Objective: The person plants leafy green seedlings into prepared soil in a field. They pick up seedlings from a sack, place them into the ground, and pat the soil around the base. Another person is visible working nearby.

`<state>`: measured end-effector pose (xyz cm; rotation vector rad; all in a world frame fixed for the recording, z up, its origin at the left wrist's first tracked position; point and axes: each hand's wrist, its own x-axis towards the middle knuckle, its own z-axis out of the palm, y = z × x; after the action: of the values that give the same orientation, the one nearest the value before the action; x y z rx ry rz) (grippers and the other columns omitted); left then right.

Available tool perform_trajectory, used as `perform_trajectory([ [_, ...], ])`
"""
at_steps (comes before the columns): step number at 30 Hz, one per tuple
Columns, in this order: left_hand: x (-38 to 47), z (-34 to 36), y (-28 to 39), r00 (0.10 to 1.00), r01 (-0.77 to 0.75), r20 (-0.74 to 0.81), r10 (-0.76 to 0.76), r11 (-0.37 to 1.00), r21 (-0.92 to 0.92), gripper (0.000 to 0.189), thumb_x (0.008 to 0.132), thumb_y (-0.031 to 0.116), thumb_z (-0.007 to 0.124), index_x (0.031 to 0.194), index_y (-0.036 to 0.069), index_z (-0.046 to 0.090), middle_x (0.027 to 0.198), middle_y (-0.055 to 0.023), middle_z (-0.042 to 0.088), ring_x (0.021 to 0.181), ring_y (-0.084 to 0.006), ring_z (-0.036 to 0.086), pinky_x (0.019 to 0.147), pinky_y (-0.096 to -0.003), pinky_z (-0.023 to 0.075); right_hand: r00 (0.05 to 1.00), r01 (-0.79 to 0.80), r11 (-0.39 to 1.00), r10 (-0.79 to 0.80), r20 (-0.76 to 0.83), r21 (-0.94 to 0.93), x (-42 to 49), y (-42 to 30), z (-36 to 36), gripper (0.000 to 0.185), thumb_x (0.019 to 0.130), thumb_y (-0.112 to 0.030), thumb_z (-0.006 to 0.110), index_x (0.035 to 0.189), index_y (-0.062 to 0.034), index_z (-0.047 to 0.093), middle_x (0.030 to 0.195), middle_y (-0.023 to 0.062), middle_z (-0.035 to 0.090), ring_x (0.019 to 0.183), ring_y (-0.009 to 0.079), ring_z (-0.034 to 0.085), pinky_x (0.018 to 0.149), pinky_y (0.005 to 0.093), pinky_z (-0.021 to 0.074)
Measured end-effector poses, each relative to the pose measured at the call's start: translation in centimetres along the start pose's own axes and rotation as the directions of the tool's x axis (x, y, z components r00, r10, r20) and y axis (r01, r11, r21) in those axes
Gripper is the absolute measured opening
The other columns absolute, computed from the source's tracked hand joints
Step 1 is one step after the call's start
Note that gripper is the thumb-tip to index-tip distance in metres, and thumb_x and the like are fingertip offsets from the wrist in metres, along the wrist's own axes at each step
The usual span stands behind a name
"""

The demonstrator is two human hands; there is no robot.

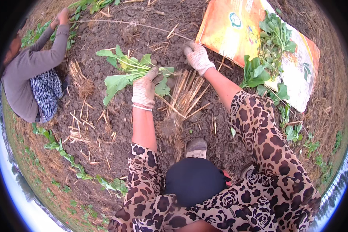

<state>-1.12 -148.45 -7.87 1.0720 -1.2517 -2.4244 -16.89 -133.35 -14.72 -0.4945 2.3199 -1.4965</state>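
Observation:
My left hand (146, 87), in a pale knitted work glove, grips a bunch of leafy green seedlings (127, 74) by their stems. The leaves spread out to both sides of the fist. My right hand (198, 56), gloved alike, is at the near left corner of an orange and white printed sack (232, 27). Its fingers are curled, and whether they pinch the sack's edge or the string (139, 23) beside it is hidden. More seedlings (275, 37) lie heaped on the sack. Below and between my hands stands a clump of cut dry stubble (187, 92).
At left a co-worker (36, 66) crouches with both hands near the string's far end. A row of green plants (66, 153) runs along the left, another (294, 133) on the right. Stubble tufts (81, 79) dot the dark soil. My shoe (196, 148) is just below the middle.

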Motion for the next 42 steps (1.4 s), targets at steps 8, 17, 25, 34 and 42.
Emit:
perform_trajectory([
  [8, 3.5, 2.4, -3.1, 0.994, -0.049, -0.087, 0.073, 0.966, 0.253, 0.037, 0.075, -0.001, 0.077, 0.108, 0.005, 0.061, 0.095, -0.0044, 0.067, 0.081, -0.0166, 0.065, 0.077, -0.0319, 0.0537, 0.97, -0.153, 0.888, 0.219, -0.107, 0.435, -7.4, -3.2, -3.5, 0.017, 0.096, -0.007, 0.052, 0.102, 0.0001, 0.065, 0.087, 0.0051, 0.066, 0.082, 0.0114, 0.063, 0.071, 0.0255, 0.0508],
  [17, 3.5, 3.2, -3.7, 0.992, 0.122, -0.071, -0.107, 0.956, 0.266, 0.032, 0.073, 0.019, 0.081, 0.099, 0.004, 0.07, 0.091, -0.0048, 0.069, 0.08, -0.0157, 0.062, 0.072, -0.0344, 0.0501, 0.986, 0.095, 0.856, -0.01, -0.167, 0.509, -4.5, -3.7, -1.6, 0.015, 0.096, -0.009, 0.053, 0.102, -0.0008, 0.064, 0.071, 0.001, 0.059, 0.052, 0.0071, 0.052, 0.05, 0.022, 0.0428],
  [25, 3.0, 4.4, -1.6, 0.996, -0.039, -0.069, 0.051, 0.984, 0.173, 0.021, 0.078, 0.01, 0.076, 0.097, 0.005, 0.071, 0.09, -0.0035, 0.07, 0.074, -0.0151, 0.064, 0.06, -0.0305, 0.0522, 0.974, -0.146, 0.974, 0.172, -0.147, 0.174, -3.4, -1.3, -1.9, 0.021, 0.096, -0.016, 0.051, 0.101, -0.0012, 0.065, 0.072, 0.0049, 0.061, 0.05, 0.0133, 0.058, 0.048, 0.0254, 0.0443],
  [34, 5.8, 6.0, -5.8, 0.975, 0.036, 0.193, -0.113, 0.932, 0.361, 0.026, 0.078, 0.005, 0.076, 0.103, 0.002, 0.068, 0.092, -0.0056, 0.069, 0.082, -0.0135, 0.064, 0.071, -0.031, 0.0532, 0.938, -0.003, 0.847, 0.187, -0.293, 0.532, -8.4, -1.8, -4.8, 0.02, 0.099, -0.011, 0.048, 0.103, 0.0038, 0.06, 0.056, 0.0019, 0.054, 0.049, 0.0103, 0.054, 0.052, 0.0235, 0.0448],
  [42, 8.7, 6.2, -6.6, 0.934, 0.142, 0.216, -0.284, 0.851, 0.506, 0.025, 0.084, 0.018, 0.07, 0.105, 0.004, 0.069, 0.099, -0.0053, 0.068, 0.091, -0.0168, 0.062, 0.084, -0.0322, 0.0489, 0.945, -0.077, 0.849, 0.229, -0.233, 0.523, -8.6, -2.7, -4.7, 0.019, 0.099, -0.01, 0.046, 0.104, 0.0035, 0.059, 0.06, 0.0028, 0.056, 0.051, 0.0093, 0.053, 0.053, 0.0235, 0.0443],
])
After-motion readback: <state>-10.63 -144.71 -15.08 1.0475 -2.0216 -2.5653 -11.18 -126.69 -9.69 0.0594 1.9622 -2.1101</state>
